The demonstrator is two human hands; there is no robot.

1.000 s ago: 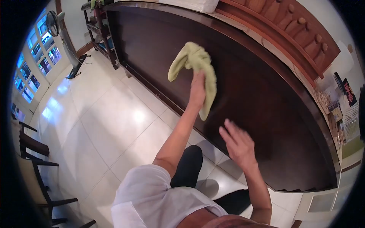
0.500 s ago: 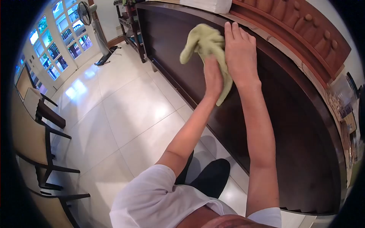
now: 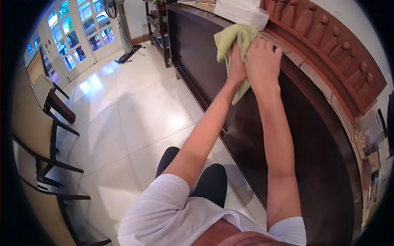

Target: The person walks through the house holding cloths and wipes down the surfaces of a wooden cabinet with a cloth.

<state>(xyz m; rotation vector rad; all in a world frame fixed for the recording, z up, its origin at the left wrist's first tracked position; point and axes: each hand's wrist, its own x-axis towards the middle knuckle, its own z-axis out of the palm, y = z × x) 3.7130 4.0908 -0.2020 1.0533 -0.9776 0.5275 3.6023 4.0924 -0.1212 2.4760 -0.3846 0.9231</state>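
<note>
At upper centre, before the dark cabinet, a green cloth is held bunched in the left hand; whether the right hand grips it cannot be told. Loose folds are best gathered evenly.

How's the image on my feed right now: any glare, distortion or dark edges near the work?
Head view: bright glare patches on the tiled floor; head view: wide-lens bowing seems to curve the dark panel, with corners black; head view: green cloth evenly lit, without glare.
</note>
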